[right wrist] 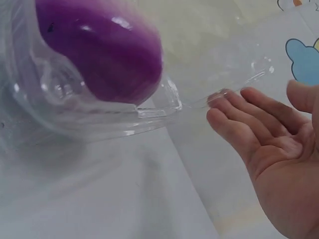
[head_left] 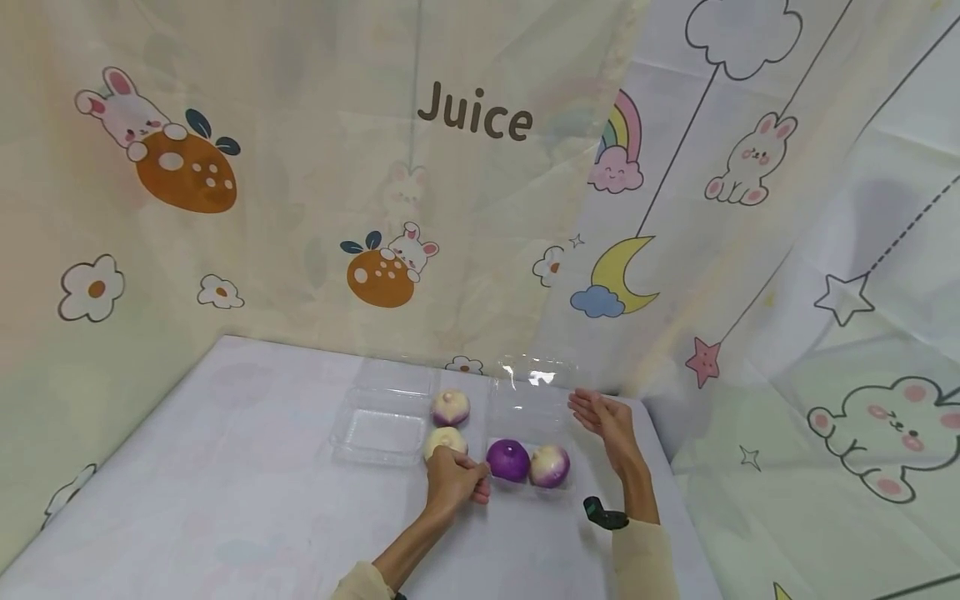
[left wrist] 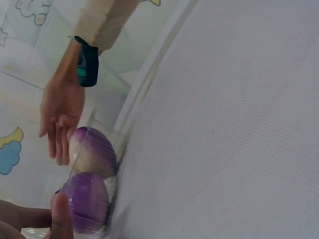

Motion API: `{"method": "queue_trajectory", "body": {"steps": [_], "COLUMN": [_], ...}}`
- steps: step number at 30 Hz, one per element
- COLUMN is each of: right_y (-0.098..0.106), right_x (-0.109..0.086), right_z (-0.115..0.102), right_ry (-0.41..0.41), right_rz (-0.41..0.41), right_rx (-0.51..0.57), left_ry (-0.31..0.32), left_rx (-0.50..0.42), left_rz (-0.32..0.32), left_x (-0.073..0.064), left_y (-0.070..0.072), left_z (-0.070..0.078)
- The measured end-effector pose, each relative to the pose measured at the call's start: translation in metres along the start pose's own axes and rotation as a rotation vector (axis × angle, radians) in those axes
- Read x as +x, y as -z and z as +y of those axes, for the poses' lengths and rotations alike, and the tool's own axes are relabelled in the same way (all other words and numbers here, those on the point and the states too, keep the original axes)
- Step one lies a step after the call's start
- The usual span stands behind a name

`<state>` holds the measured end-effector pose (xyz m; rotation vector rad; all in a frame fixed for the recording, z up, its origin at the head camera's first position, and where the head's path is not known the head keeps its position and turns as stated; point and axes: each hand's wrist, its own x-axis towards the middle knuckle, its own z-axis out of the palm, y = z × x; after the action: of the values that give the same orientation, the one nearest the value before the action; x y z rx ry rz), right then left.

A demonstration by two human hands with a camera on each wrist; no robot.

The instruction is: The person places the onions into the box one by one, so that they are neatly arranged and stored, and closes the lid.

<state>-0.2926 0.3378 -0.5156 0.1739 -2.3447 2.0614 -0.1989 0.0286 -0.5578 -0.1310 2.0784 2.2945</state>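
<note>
A clear plastic clamshell box (head_left: pixel 558 492) stands on the table with its lid (head_left: pixel 525 404) raised at the back. Inside its base sit a deep purple onion (head_left: pixel 507 461) and a white-and-purple onion (head_left: pixel 551 466). At the box's left edge, my left hand (head_left: pixel 453 483) has its thumb (left wrist: pixel 62 216) and fingers bent together, pinching the rim. My right hand (head_left: pixel 609 421) is beside the lid's right side, palm turned inward. Its straight fingers (right wrist: pixel 249 117) meet the clear plastic in the right wrist view. Whitish onions (head_left: pixel 451 407) lie left of the box, one (head_left: pixel 444 440) partly behind my left hand.
A second clear clamshell box (head_left: pixel 382 458) lies opened further left, with no onion in it. The white table (head_left: pixel 225 483) reaches a printed curtain (head_left: pixel 300 208) at the back, and another curtain hangs along the right edge.
</note>
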Motion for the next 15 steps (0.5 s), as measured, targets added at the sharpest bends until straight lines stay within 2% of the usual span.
{"method": "queue_trajectory", "body": {"steps": [9, 15], "right_y": [-0.0075, -0.0101], "right_x": [-0.0005, -0.0018], "right_z": [0.0012, 0.002], "right_ry": [0.086, 0.087], "right_rz": [0.178, 0.277], "right_rx": [0.064, -0.028], "left_ry": [-0.008, -0.007], "left_rx": [-0.011, -0.011], "left_rz": [-0.009, -0.01], "left_x": [0.0, 0.0002], "left_y": [0.0005, 0.0006], "left_z": [-0.0002, 0.0]}}
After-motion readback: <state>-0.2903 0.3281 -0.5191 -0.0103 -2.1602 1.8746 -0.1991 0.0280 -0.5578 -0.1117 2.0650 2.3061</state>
